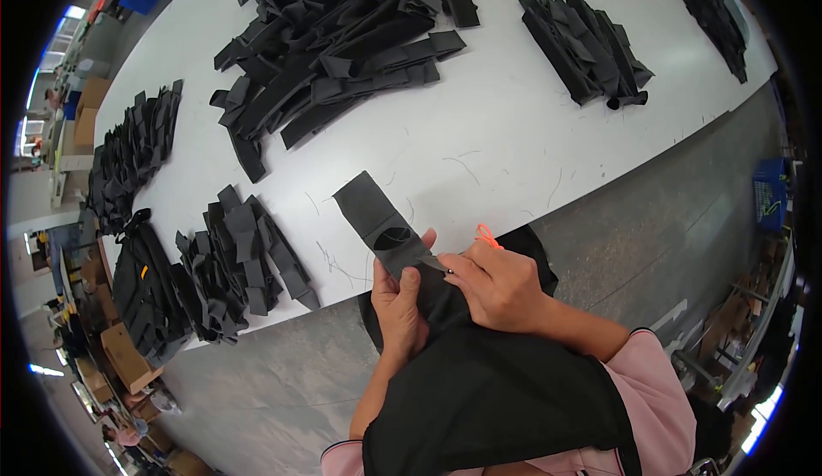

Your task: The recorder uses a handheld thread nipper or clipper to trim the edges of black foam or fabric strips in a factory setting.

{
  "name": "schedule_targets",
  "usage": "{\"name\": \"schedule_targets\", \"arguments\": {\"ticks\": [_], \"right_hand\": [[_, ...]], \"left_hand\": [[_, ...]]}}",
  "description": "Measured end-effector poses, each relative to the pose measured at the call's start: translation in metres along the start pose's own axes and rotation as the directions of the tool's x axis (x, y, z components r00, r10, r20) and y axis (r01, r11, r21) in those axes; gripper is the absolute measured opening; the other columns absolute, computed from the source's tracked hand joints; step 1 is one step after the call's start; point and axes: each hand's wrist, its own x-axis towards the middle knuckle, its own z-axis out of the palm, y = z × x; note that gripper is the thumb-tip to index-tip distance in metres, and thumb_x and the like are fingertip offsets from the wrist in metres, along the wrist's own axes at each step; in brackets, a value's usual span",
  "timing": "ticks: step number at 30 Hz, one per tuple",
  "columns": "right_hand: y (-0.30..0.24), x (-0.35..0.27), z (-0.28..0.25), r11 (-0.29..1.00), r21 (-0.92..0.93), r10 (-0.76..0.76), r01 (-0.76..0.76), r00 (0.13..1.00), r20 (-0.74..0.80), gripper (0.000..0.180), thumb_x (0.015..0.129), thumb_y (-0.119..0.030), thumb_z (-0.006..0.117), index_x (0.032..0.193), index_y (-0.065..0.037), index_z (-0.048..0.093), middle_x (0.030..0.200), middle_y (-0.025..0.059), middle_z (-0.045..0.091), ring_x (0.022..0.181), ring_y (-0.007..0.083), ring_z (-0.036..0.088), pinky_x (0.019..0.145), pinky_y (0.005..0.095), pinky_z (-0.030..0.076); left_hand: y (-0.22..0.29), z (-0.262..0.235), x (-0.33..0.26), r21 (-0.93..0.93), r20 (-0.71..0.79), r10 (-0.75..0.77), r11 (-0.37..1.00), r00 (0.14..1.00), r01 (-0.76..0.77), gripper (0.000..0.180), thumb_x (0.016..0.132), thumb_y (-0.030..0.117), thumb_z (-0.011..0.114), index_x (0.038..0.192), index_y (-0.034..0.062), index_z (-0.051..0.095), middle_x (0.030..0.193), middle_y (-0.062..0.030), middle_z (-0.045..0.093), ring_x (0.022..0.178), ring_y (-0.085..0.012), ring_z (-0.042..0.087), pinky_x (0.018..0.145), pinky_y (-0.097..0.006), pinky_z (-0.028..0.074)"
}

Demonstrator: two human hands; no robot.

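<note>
Close to the table's front edge, my left hand [399, 305] grips a dark grey fabric strip [366, 205], thumb on top. The strip has a stitched line across it and a folded, looped part that leaves a dark gap. My right hand [505, 283] is closed around small thread snips [435, 263], mostly hidden by the fingers; their metal tip lies against the strip beside my left thumb. An orange cord loop [488, 236] sticks up above the right hand. The strip's lower end is hard to tell from the black apron [505, 399] behind it.
A big heap of dark strips [342, 39] lies at the back of the white table [488, 151]. Smaller piles sit at the front left [244, 258], far left [133, 163] and right [586, 48]. A black bag [145, 288] rests at the left edge. Loose threads are scattered about.
</note>
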Motion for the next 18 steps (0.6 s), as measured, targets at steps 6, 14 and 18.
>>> {"name": "schedule_targets", "arguments": {"ticks": [6,14,18], "right_hand": [[0.004,0.002,-0.001,0.985,0.15,0.089,-0.087,0.996,-0.001,0.026,0.069,-0.002,0.069,0.095,-0.003,0.063,0.076,0.0084,0.052,0.057,0.0209,0.055,0.051,0.0276,0.045],[0.011,0.01,-0.004,0.98,0.191,0.045,-0.054,0.998,0.047,0.024,0.071,-0.004,0.068,0.094,-0.005,0.062,0.077,0.0048,0.05,0.057,0.0195,0.054,0.05,0.0278,0.043],[0.013,0.013,-0.01,0.976,0.209,0.049,-0.064,0.996,0.079,0.022,0.072,-0.005,0.067,0.094,-0.006,0.062,0.077,0.0047,0.05,0.059,0.0193,0.056,0.052,0.0287,0.043]], "left_hand": [[0.003,0.004,0.0,-0.027,-0.016,-0.058,0.998,0.998,0.057,0.043,0.089,0.018,0.061,0.124,0.0037,0.04,0.125,-0.0211,0.053,0.101,-0.0206,0.059,0.086,-0.033,0.05],[0.013,-0.001,0.002,0.099,0.035,-0.141,0.986,0.989,0.137,0.031,0.093,0.011,0.052,0.119,-0.0014,0.041,0.118,-0.0215,0.056,0.087,-0.0217,0.064,0.077,-0.033,0.053],[0.021,-0.005,0.0,0.205,0.017,-0.229,0.954,0.973,0.221,0.031,0.094,0.012,0.051,0.119,-0.0031,0.042,0.109,-0.0189,0.06,0.082,-0.0208,0.065,0.073,-0.031,0.054]]}}
